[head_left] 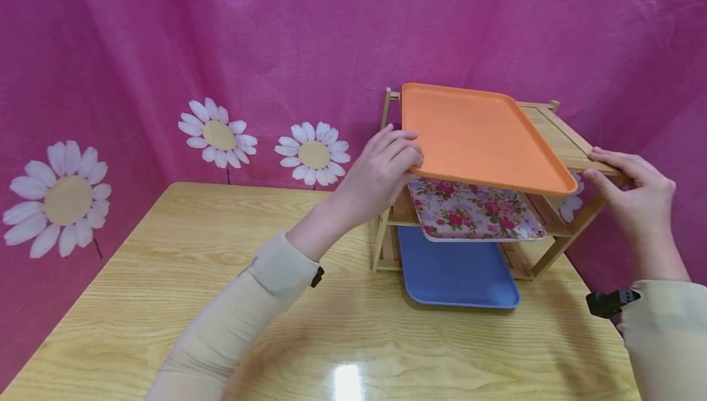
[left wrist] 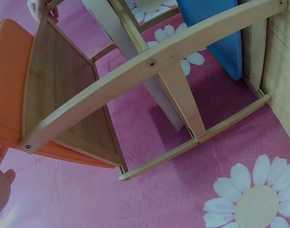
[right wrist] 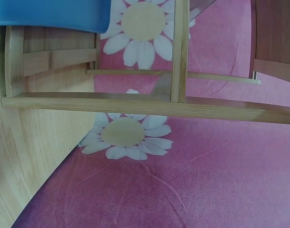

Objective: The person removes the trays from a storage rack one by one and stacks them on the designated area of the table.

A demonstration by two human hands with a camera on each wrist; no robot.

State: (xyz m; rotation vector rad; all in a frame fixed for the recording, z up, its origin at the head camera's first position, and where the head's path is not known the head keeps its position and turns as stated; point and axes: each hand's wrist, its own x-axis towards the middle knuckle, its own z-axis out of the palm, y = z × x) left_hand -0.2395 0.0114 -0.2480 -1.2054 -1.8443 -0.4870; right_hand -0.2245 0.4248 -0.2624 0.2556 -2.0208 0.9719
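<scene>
The flat orange plastic tray (head_left: 479,137) lies on the top tier of the three-tier bamboo rack (head_left: 558,134), overhanging its front edge. The left hand (head_left: 383,174) grasps the tray's near left corner; the right hand (head_left: 635,195) grips the rack's front right corner. Below sit a floral-patterned tray (head_left: 475,210) and a blue plastic tray (head_left: 455,272), both jutting forward. No writing shows. Open wooden tabletop (head_left: 221,278) spreads left.

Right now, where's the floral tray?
In the head view, the floral tray sits on the wooden rack's middle shelf, under the orange tray, above the blue tray.
</scene>
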